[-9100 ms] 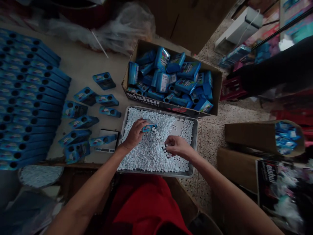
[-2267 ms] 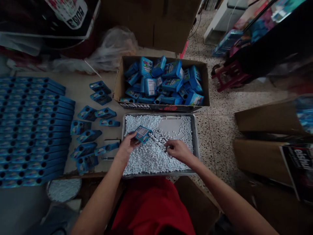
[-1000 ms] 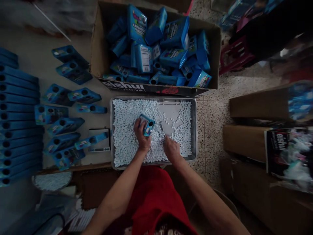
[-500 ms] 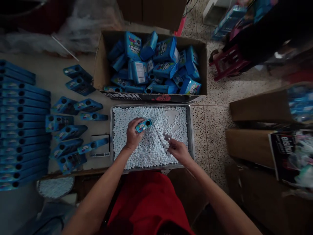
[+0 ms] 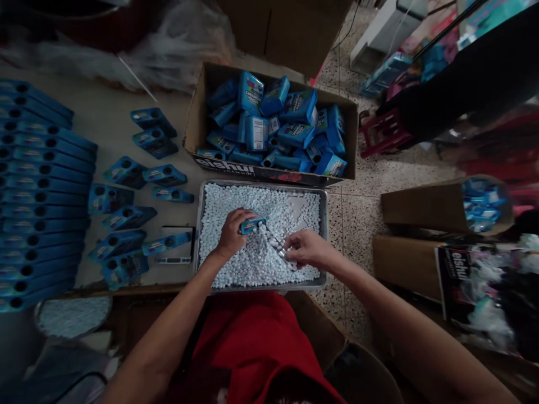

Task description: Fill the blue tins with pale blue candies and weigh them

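My left hand (image 5: 232,233) is wrapped round a small blue candy box (image 5: 251,225), holding it tilted above a metal tray (image 5: 324,235). Small round white candies (image 5: 236,266) fill most of the tray. My right hand (image 5: 309,248) is closed on a shiny metal scoop (image 5: 281,253), partly covered by candies and fingers. White candies lie along the scoop up to the box's round hole, where some of them touch it. Toward the tray's upper right, part of the bare bottom shows.
Behind the tray stands a cardboard carton (image 5: 269,171) full of blue boxes. Several upright boxes (image 5: 122,216) and a stacked row (image 5: 46,213) occupy the left table, beside a small scale (image 5: 173,260). Cartons (image 5: 415,207) and a red stool (image 5: 385,132) are at right, near a person's dark-clothed leg.
The scoop has come up from the candies to the box's hole. My left hand has tipped the box toward it. The whole view has shifted slightly.
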Available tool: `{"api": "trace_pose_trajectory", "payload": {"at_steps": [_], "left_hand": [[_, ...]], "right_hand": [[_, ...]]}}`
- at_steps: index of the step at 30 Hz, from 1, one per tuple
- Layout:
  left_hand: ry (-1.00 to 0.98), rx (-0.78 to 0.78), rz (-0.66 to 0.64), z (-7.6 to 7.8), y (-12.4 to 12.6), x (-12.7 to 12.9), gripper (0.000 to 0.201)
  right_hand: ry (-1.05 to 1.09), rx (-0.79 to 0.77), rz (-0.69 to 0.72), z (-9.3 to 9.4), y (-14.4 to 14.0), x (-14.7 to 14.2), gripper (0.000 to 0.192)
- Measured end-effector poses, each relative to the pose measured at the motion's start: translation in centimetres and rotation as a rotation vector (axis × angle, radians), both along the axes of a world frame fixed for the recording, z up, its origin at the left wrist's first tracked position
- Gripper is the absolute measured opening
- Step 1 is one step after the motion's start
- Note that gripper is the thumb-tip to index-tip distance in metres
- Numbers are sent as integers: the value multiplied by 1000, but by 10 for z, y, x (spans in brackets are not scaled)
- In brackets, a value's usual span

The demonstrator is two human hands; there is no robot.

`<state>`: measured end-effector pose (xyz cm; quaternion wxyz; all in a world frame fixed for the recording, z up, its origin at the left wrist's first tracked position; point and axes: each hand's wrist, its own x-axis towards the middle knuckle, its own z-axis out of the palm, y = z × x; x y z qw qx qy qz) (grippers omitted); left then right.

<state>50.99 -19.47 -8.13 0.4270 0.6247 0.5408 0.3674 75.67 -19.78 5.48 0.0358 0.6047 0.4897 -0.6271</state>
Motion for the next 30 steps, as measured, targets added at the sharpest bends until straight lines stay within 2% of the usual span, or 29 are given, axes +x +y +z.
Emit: {"api": "trace_pose_trajectory", "payload": {"at_steps": [6, 9, 11, 13, 15, 17, 20, 24, 27, 30], "left_hand": [[-21, -4, 0, -2, 3, 1, 56], [-56, -45, 23, 0, 4, -4, 52], [-118, -97, 61, 2, 7, -11, 49], [-189, -152, 103, 4, 10, -23, 46], [-222, -187, 146, 2, 14, -35, 43], [-211, -189, 200, -5, 17, -44, 43], [-216, -187, 244, -23, 15, -39, 47], [-297, -192, 198, -45, 3, 4, 50], [-339, -203, 160, -46, -6, 34, 50], [-336, -221, 176, -34, -12, 31, 47]], "right_hand": [[27, -52, -26, 12, 5, 1, 9], [-4, 23, 23, 5, -6, 18, 15], [-185, 193, 106, -10, -14, 34, 18], [-491, 352, 189, -34, -17, 49, 18], [-760, 420, 256, -63, -13, 60, 21], [-889, 449, 307, -92, -4, 64, 25], [-852, 505, 318, -128, 3, 52, 26], [-673, 515, 231, -157, -7, 10, 25], [-593, 490, 106, -166, -20, -13, 23], [-435, 473, -10, -165, -33, -14, 20]]}}
